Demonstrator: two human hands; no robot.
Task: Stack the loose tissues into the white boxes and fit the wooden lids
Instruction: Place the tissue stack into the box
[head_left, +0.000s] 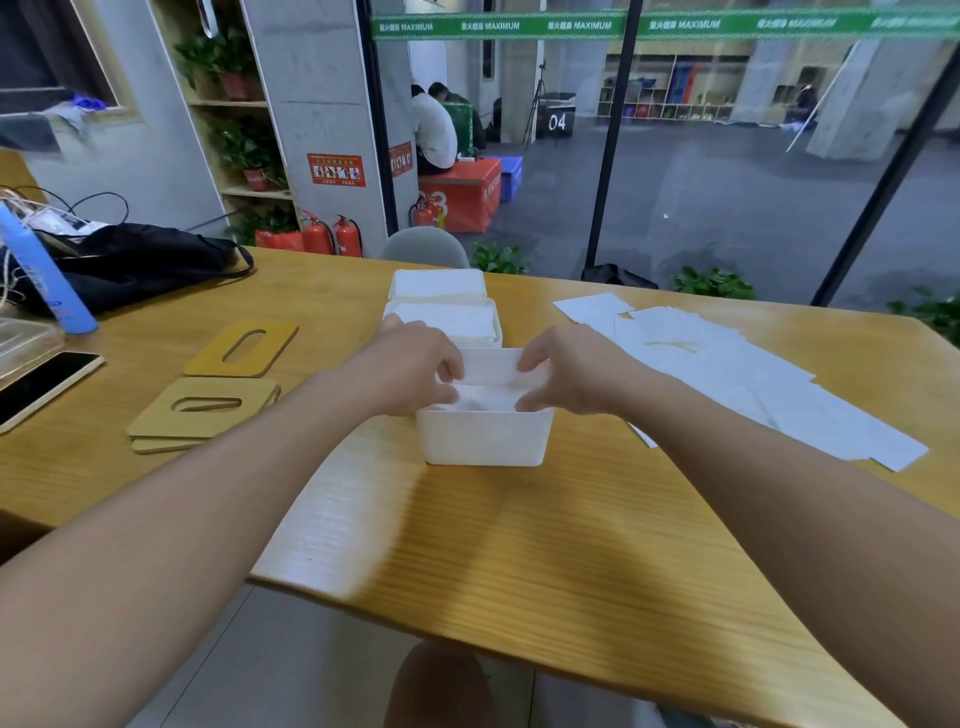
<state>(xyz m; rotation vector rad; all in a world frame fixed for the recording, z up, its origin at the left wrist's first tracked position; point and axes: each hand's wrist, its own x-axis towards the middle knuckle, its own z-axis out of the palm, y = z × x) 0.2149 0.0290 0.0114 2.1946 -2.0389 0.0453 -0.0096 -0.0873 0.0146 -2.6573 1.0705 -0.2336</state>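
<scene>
At the far left of the wooden table (519, 545) a phone (44, 384), a blue tube (39, 270) and a black bag (135, 260) are seen. Next, a single wooden lid (241, 348) is laid flat, and nearer the table edge a small stack of lids (200, 413) is set. At the middle, a tissue (488, 389) is pinched at its left end by the left hand (410, 366) and at its right end by the right hand (571, 369), and is held in the mouth of the nearest white box (485, 436). Behind it two further boxes (441, 306), filled with tissues, are lined up. To the right, loose tissues (753, 374) are spread over the tabletop.
</scene>
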